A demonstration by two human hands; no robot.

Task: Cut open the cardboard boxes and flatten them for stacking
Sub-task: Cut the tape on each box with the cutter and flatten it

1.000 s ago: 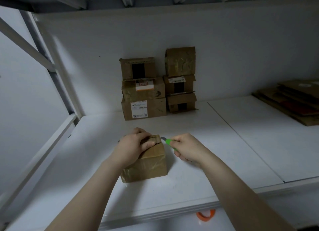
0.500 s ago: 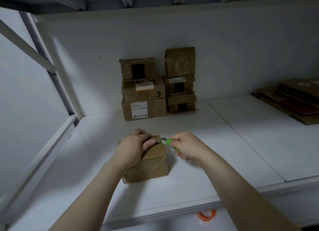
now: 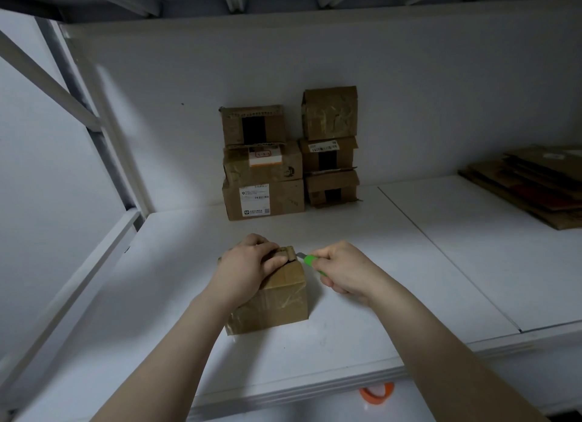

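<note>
A small taped cardboard box [image 3: 277,302] stands on the white shelf [image 3: 362,295] in front of me. My left hand [image 3: 248,267] grips its top, fingers curled over the far upper edge. My right hand [image 3: 341,272] grips a green utility knife [image 3: 310,261] just right of the box. The knife's blade tip touches the box's upper right corner. Two stacks of sealed cardboard boxes [image 3: 263,198] stand against the back wall.
A pile of flattened cardboard [image 3: 532,185] lies at the far right of the shelf. A white frame with a diagonal brace [image 3: 78,201] bounds the left side. An orange tape roll [image 3: 376,395] shows below the shelf's front edge.
Both hands and the knife stay at the box's top edge. The box and hands have shifted only slightly between frames.
</note>
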